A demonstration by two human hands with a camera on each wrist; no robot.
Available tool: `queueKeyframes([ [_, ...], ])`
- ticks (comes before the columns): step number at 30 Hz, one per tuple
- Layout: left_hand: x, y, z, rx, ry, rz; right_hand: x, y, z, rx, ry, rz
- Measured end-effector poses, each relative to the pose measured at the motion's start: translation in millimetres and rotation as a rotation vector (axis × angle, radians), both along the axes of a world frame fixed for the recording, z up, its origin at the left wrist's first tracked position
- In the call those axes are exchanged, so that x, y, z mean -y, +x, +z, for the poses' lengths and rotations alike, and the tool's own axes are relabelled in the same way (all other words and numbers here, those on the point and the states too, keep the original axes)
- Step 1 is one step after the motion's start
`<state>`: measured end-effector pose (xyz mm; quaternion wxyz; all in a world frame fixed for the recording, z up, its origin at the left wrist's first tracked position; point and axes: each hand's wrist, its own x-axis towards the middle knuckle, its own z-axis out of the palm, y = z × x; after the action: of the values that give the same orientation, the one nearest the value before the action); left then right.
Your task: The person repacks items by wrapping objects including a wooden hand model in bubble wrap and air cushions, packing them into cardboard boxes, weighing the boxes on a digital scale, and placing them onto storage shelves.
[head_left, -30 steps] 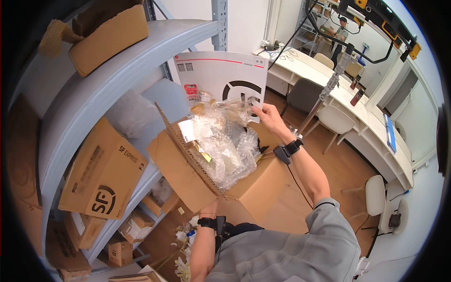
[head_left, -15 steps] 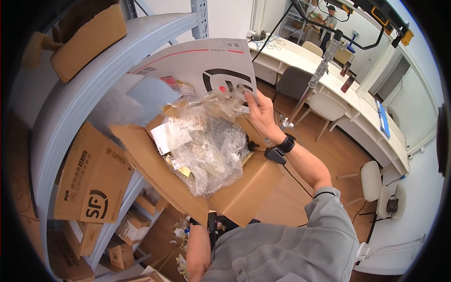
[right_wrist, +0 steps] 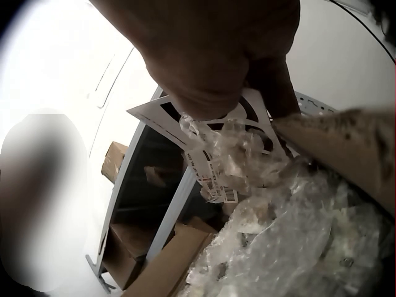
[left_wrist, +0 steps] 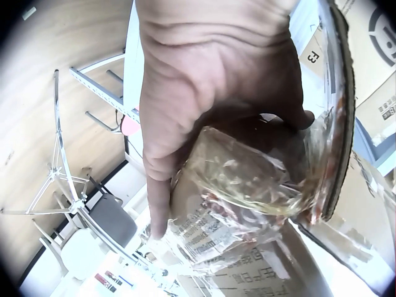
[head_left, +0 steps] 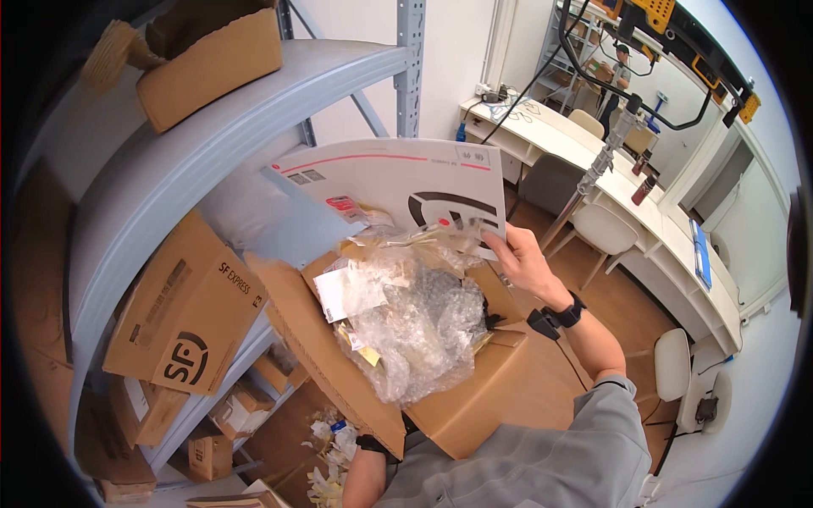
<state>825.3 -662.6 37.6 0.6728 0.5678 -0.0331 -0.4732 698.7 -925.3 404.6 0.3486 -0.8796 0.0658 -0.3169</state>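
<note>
- Step in hand (judged): handling the white SF-marked panel (head_left: pixel 373 165) at the mouth of a packed carton (head_left: pixel 517 372), one hand on each; probably sorting or shifting the packing.
- Right hand (head_left: pixel 523 258): grip closed on the panel's near corner, thumb on the printed face. Clear film (head_left: pixel 406 237) bunches right beside the thumb; cannot tell whether it is pinched as well.
- Left hand (left_wrist: pixel 204 74): low on the carton, digits reaching to either side of taped cardboard. Grip reads as closed round it, spread wide; most fingers hidden, firmness cannot be judged.
- Panel location: standing up behind the carton's contents, leaning back, lower edge hidden by film and bubble wrap (head_left: pixel 415 347). Cannot tell whether it sits inside the carton or behind it.
- Carton: tilted, flaps spread, close to the person's body. Bubble wrap heaped at the mouth; white paper slip (head_left: pixel 339 296) on the heap's left side. Any support beneath, other than the hand, not visible.
- Next move (judged): calls for steady left support and a slow right-hand pull or tuck, with the film freed from the panel's edge first.
- Risk (judged): dragged film could lift loose wrap over the rim; more tilt could spill it.
</note>
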Motion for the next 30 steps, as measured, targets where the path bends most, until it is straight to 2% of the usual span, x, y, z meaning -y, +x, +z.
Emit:
queueKeyframes([
  [3, -42, -27, -12, 0.009, -0.034, 0.041, -4, -7, 14, 0.010, 0.003, 0.073],
  [4, -33, -15, -13, 0.014, -0.046, 0.051, -4, -8, 9, 0.119, 0.085, 0.065],
  [5, -9, 8, 6, 0.019, -0.061, 0.060, -2, -7, -3, 0.125, 0.077, 0.072],
  [6, 8, 19, 15, 0.025, -0.076, 0.067, 0, -5, -16, 0.278, 0.151, 0.019],
  [7, -42, -11, -18, 0.031, -0.091, 0.071, 4, -5, -28, 0.432, 0.227, -0.036],
  [8, -33, -1, -14, 0.039, -0.106, 0.072, -1, -2, -32, 0.520, 0.331, -0.086],
  [9, -20, 12, -4, 0.050, -0.121, 0.072, -3, 1, -36, 0.533, 0.323, -0.085],
  [11, -8, 22, 9, 0.072, -0.150, 0.071, -4, 6, -42, 0.620, 0.254, -0.314],
  [13, -7, 31, 11, 0.089, -0.176, 0.070, -3, 7, -43, 0.586, 0.210, -0.304],
  [15, -4, 34, 12, 0.102, -0.208, 0.072, -14, 13, -22, 0.636, 0.023, -0.193],
  [16, 0, 37, 12, 0.105, -0.220, 0.073, -8, 17, -22, 0.643, 0.164, -0.081],
  [17, -2, 39, 16, 0.106, -0.228, 0.074, -5, 11, -9, 0.545, -0.097, -0.146],
  [18, -12, 38, 20, 0.108, -0.236, 0.076, -4, 9, -4, 0.563, -0.114, -0.167],
  [19, 7, 55, 26, 0.109, -0.243, 0.078, -3, 8, -1, 0.580, -0.130, -0.188],
  [21, 25, 72, 42, 0.107, -0.256, 0.082, -1, 9, -1, 0.611, -0.085, -0.214],
  [23, 16, 65, 39, 0.101, -0.265, 0.087, 10, 8, -14, 0.579, 0.001, -0.272],
  [24, -3, 51, 20, 0.098, -0.269, 0.087, 20, 10, -33, 0.532, 0.039, -0.245],
  [25, -6, 49, 16, 0.096, -0.273, 0.085, 27, 10, -47, 0.488, 0.076, -0.220],
  [28, 40, 49, 42, 0.085, -0.289, 0.067, 21, 2, -58, 0.374, 0.108, -0.307],
  [29, 40, 49, 40, 0.080, -0.293, 0.061, 16, -1, -58, 0.373, 0.109, -0.316],
  [30, 36, 50, 38, 0.076, -0.295, 0.057, 10, -4, -57, 0.393, -0.002, -0.334],
])
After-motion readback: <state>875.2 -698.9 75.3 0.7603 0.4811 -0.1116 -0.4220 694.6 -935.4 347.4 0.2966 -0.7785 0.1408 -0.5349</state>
